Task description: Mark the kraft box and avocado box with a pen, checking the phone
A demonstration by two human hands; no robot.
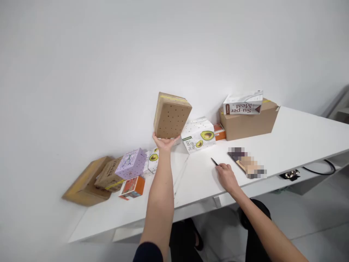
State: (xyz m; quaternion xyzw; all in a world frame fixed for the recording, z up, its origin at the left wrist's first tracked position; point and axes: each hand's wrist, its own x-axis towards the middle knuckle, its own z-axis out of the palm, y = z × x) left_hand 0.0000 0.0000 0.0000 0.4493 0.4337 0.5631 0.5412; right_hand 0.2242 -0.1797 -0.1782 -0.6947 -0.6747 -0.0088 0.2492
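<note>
Head view: a white table (pixel 297 134) is set against a white wall (pixel 109 54). The large avocado box (pixel 197 134), seated on the table, is taken as the landmark. 1 dotted brown box (pixel 173 118) is held raised, up and to the left of the landmark, by the left hand (pixel 164 142); its lower edge is gripped by the thumb and fingers, which are spread wide. 1 black pen (pixel 214 161) is held by the right hand (pixel 226 177), in front and to the right of the landmark; the fingers are closed around it. A flat object (pixel 247 163), obscured by pixelation, is located farther right. Right of the landmark, 1 orange box (pixel 219 133) and 1 large carton (pixel 249 124) are placed; 1 white box (pixel 242 103) is stacked on the carton. Left of the landmark, 1 purple box (pixel 132 163) and 2 brown cartons (pixel 87 182) are grouped.
</note>
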